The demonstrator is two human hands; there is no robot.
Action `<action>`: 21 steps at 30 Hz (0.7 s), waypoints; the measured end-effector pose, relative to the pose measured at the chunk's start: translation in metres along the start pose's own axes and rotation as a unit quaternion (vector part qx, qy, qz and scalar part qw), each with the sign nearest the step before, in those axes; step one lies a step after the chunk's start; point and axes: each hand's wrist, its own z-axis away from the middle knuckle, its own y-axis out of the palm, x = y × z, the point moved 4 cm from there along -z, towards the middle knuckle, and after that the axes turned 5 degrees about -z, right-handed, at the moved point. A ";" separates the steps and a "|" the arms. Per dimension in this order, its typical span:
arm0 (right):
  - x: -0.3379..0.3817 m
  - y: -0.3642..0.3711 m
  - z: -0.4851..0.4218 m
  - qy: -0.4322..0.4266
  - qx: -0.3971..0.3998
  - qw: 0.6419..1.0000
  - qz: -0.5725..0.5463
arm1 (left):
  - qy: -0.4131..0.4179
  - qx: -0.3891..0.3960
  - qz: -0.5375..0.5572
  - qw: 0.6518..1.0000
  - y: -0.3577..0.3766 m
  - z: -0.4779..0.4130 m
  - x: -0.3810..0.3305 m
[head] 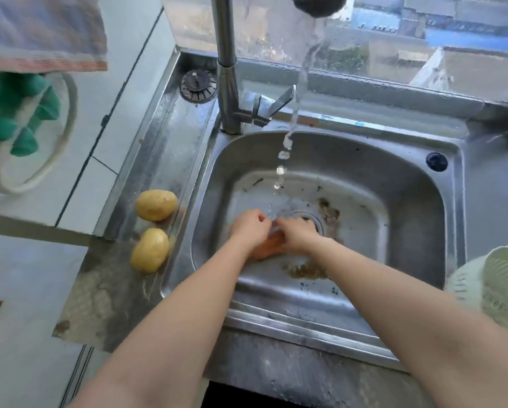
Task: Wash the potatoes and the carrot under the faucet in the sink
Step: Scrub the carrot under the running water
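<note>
View from above of a steel sink (394, 184) that fills the middle of the frame. Two bare forearms reach in from the bottom edge and meet low in the basin, just left of the drain (313, 219).

The left hand (250, 228) and the right hand (297, 235) sit side by side, knuckles up, fingers curled down over an orange carrot (272, 245). Both hands hold it. Only a short stretch of the carrot shows between and below the wrists. Its ends are covered, and the fingertips are tucked out of sight.

A tall faucet (226, 69) rises at top centre. Its spout is cut off by the top edge, and only a dark blurred head shows there. A water stream (301, 75) falls from that head, breaks into drops and lands right at the hands.

Two yellow potatoes lie on the sink's wet steel ledge at centre left, outside the basin. The far potato (156, 205) and the near potato (150, 250) lie close together but apart.

A black strainer plug (198, 85) rests on the ledge beside the faucet base. Brown grit smears the basin floor near the drain.

At the right edge, a pale green colander (494, 290) is partly cut off. At upper left, a blurred green glove (14, 113) and a cloth (40, 30) hang, both cropped. A grey stone bench (291, 375) runs along the front of the sink.
</note>
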 end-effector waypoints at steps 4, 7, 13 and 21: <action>-0.003 0.021 -0.010 -0.010 -0.024 0.987 0.158 | 0.007 0.014 -0.011 1.000 0.015 -0.021 -0.001; -0.002 0.022 -0.012 -0.030 -0.045 0.978 0.202 | 0.008 0.026 -0.004 1.000 0.017 -0.027 0.000; -0.011 0.010 -0.010 -0.041 0.025 0.988 0.144 | 0.007 0.048 0.014 0.999 0.006 -0.023 0.002; -0.002 -0.067 0.036 -0.024 -0.119 0.973 -0.197 | 0.047 0.163 -0.013 0.985 -0.002 0.011 0.005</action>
